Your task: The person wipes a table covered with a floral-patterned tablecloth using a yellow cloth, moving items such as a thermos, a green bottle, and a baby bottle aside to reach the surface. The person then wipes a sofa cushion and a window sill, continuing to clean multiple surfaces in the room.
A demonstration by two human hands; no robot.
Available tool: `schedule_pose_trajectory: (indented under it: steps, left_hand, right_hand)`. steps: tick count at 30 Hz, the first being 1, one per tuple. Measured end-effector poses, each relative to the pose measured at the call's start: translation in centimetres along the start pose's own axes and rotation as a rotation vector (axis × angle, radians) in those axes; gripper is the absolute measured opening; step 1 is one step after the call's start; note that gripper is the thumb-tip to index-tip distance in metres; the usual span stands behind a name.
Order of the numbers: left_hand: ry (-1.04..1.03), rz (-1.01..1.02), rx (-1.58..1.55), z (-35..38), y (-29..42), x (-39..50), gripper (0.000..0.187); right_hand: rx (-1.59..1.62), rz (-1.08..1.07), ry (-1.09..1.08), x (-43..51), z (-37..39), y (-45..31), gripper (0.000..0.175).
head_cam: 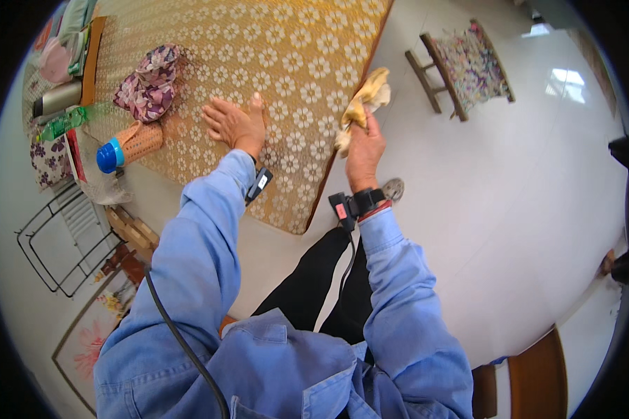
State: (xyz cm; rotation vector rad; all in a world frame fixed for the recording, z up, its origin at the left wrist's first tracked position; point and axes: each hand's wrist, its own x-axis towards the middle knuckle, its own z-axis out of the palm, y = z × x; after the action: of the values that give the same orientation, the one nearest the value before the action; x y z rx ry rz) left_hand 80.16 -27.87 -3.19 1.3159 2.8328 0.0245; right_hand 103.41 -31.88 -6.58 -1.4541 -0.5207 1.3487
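Note:
A tan tablecloth with white flowers covers the table before me. My left hand lies on or just over it with the fingers spread and nothing in them. At the cloth's right edge, my right hand grips a crumpled yellowish cloth rag, which bulges out above and beside the fingers. Left of my left hand stand a purple floral fabric bundle and a bottle with a blue lid in a perforated orange sleeve.
A green plastic bottle and a metal flask lie at the far left. A wooden stool with a woven seat is on the floor at the upper right. A black wire rack is at the left.

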Motion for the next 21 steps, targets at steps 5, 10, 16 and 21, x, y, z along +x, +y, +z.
schedule_pose_trajectory:
  steps: [5,10,16,21]
  left_hand:
    - [-0.02,-0.028,0.014,-0.6,0.4,-0.2,0.114]
    - [-0.044,-0.053,0.038,-1.7,1.1,-0.2,0.114]
    - [-0.021,-0.032,0.012,-2.7,1.4,-0.2,0.115]
    - [-0.077,-0.065,-0.051,-3.8,1.7,-0.1,0.112]
  right_hand:
    - [-0.072,-0.197,-0.046,9.0,1.9,-6.9,0.044]
    - [-0.337,-0.358,-0.033,15.9,2.5,-9.0,0.043]
    - [-0.333,-0.295,-0.031,25.0,3.5,-13.0,0.039]
    - [-0.259,-0.176,-0.031,31.8,5.0,-16.2,0.036]
